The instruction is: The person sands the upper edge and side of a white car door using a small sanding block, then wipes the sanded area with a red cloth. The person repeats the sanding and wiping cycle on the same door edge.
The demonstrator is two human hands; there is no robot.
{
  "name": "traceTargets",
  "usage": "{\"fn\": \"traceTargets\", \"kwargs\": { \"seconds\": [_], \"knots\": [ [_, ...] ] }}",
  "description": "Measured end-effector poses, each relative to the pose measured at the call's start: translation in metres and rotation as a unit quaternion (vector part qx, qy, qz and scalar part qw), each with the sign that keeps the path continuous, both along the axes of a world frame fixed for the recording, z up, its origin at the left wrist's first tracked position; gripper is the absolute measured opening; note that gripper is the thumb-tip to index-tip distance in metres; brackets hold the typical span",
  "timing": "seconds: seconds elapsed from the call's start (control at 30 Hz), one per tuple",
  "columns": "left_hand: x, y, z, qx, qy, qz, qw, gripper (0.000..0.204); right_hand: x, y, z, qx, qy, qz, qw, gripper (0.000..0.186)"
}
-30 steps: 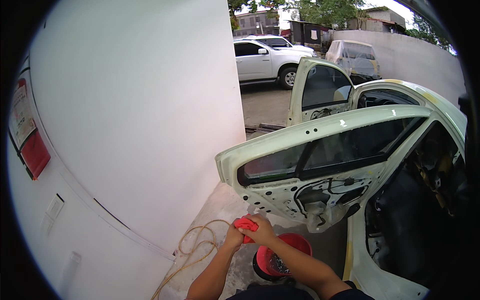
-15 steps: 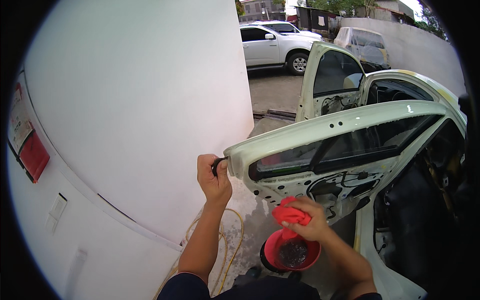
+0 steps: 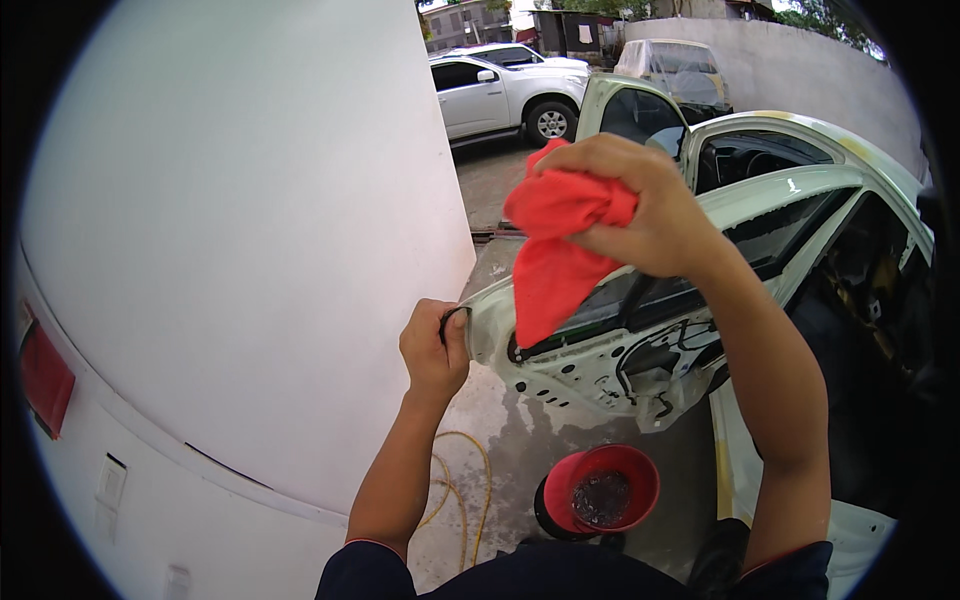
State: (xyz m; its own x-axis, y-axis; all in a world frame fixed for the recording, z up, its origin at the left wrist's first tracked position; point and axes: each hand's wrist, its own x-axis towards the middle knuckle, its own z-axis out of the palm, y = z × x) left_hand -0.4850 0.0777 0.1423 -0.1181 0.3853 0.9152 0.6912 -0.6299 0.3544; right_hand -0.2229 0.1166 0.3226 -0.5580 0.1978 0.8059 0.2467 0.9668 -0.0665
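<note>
Right hand (image 3: 655,212), head view, upper middle of frame: clenched on a bunched red cloth (image 3: 560,235), fingers over the top, thumb underneath, one corner of it hanging down-left. Left hand (image 3: 432,350), just left of centre: curled onto the outer edge of the swung-out rear door (image 3: 600,370), thumb pressed there. Dark piece (image 3: 452,318) by that thumb; we can't make out whether it's part of the door or something held.

Step, our read: wiping down the door, with the left hand steadying it and the cloth brought up. Next move likely calls for bringing the cloth flat onto the window frame or glass, keeping the left grip firm so the door doesn't swing. We can't confirm cloth-to-door contact; it overlaps the door from this angle.

Cloth relative to hands: inside the right fist, most of it showing left of and below the fingers; up and right of the left hand, well apart from it. Red bucket (image 3: 640,482) with dark liquid sits lower middle, well below the cloth. Yellow hose (image 3: 488,480) on the floor, left of the bucket.
</note>
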Motion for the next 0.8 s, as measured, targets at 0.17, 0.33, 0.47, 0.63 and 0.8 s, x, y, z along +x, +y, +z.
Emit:
{"fn": "traceTargets", "kwargs": {
  "seconds": [0.17,0.33,0.47,0.63,0.8],
  "knots": [
    [0.001,0.008,0.005,0.0,-0.061,-0.079,0.995,0.023,0.039,0.014,0.001,-0.168,0.084,-0.009,0.982,0.06],
    [-0.005,0.011,0.019,0.097,0.078,0.011,0.992,0.024,0.037,0.013,-0.002,-0.136,0.065,-0.023,0.988,0.061],
    [-0.004,0.009,0.022,0.063,0.068,0.019,0.995,0.019,0.03,0.013,-0.004,-0.132,0.111,0.007,0.985,0.05],
    [-0.014,0.007,0.024,0.02,0.094,0.051,0.994,0.025,0.028,0.016,-0.003,-0.124,0.084,-0.016,0.989,0.055],
    [-0.027,0.014,0.029,-0.011,0.091,0.029,0.995,0.026,0.02,0.021,0.0,-0.119,0.078,-0.027,0.99,0.053]
  ]
}}
